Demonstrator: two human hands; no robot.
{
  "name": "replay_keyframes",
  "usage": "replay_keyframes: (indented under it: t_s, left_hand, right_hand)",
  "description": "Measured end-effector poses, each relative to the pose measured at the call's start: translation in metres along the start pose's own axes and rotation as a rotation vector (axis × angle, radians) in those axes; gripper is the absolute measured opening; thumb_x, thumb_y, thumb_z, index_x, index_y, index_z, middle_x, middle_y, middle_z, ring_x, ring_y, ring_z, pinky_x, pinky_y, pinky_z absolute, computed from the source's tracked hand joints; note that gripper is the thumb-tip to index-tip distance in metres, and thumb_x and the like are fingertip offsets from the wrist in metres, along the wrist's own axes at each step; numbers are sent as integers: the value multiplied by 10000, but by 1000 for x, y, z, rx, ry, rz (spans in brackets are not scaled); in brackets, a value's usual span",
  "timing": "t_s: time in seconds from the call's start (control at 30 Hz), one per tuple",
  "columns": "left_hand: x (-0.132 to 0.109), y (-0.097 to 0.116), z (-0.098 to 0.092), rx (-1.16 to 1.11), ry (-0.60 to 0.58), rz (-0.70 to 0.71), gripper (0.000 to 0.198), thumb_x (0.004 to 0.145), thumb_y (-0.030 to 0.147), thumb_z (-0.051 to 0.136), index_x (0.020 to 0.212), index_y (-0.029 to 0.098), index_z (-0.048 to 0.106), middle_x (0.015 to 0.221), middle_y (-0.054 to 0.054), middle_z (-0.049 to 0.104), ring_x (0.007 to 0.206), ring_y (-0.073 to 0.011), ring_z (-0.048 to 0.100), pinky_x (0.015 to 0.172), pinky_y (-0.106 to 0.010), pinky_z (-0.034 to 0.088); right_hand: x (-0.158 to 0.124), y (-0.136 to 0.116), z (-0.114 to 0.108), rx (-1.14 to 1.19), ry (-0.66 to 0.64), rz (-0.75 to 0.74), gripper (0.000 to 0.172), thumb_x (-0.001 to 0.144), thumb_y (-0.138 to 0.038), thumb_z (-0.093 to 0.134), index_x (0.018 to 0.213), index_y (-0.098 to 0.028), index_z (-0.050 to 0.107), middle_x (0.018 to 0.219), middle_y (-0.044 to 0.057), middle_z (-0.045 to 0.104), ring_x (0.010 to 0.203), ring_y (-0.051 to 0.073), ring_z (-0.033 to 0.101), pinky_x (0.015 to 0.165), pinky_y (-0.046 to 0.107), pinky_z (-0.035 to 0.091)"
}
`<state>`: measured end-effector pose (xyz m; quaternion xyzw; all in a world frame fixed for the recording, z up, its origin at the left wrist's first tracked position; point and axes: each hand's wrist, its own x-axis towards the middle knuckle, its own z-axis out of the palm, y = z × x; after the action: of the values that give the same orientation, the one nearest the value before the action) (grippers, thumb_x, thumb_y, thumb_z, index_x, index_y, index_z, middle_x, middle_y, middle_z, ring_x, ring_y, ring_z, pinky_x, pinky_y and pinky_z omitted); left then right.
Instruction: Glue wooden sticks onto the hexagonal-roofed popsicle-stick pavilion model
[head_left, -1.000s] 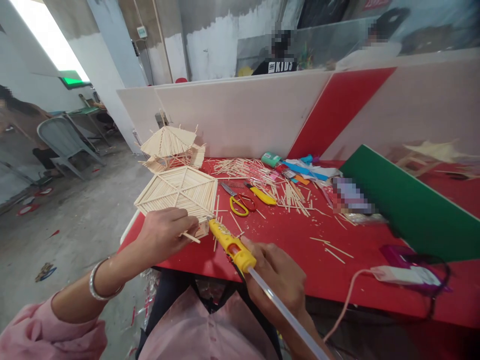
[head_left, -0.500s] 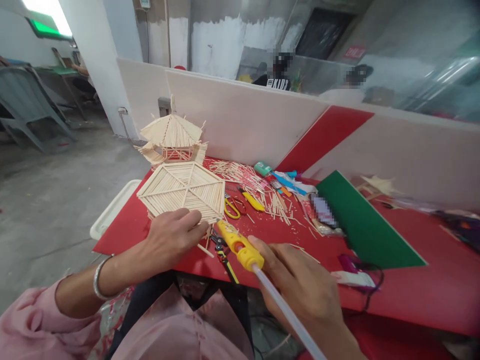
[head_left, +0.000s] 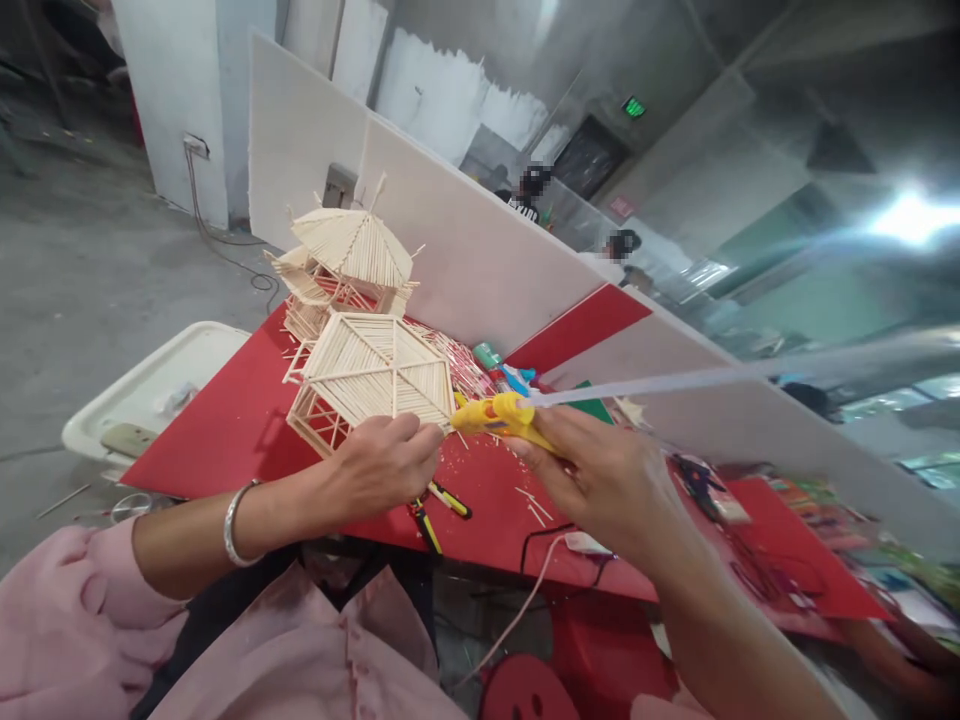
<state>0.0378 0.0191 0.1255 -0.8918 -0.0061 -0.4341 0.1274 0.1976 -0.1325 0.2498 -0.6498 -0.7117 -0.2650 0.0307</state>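
My right hand (head_left: 592,460) is wrapped round a yellow glue gun (head_left: 491,413), with a long clear glue stick (head_left: 660,383) coming out of its back. The gun's nozzle is at the right corner of a hexagonal panel of wooden sticks (head_left: 375,370), which tops a stick frame. My left hand (head_left: 394,455) is closed at the panel's near edge, its fingertips pinched beside the nozzle; what they hold is too small to name. Behind the panel stands a stick pavilion (head_left: 352,250) with a pointed roof.
Yellow-and-black pliers (head_left: 427,520) lie near the front edge of the red table (head_left: 217,420). Loose sticks (head_left: 457,360) and a green bottle (head_left: 486,354) lie behind. A white tray (head_left: 97,400) is at the left, a white partition (head_left: 465,250) at the back.
The view has tilted and turned. My right hand has swung the glue gun from slanting to nearly level, its glue stick now pointing right. The frame's open side beneath the panel has come into view.
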Motion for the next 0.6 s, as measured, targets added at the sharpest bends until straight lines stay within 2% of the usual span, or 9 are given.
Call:
replay_keyframes:
  t_s: [0.2, 0.6]
  left_hand:
    - [0, 0, 0, -17, 58, 2, 224, 884, 65, 530, 683, 165, 538, 690, -17, 493, 622, -161, 415, 438, -321, 239]
    - [5, 2, 0, 32, 76, -3, 240, 899, 86, 525, 676, 171, 495, 662, -1, 504, 586, -141, 422, 446, -317, 214]
  right_hand:
    - [13, 0, -5, -68, -74, -39, 295, 980, -384, 464, 961, -177, 673, 784, 40, 696, 600, 129, 579, 523, 267, 333]
    - [19, 7, -8, -75, -125, -39, 368, 984, -468, 437, 912, -197, 675, 696, 20, 656, 551, 116, 527, 509, 270, 271]
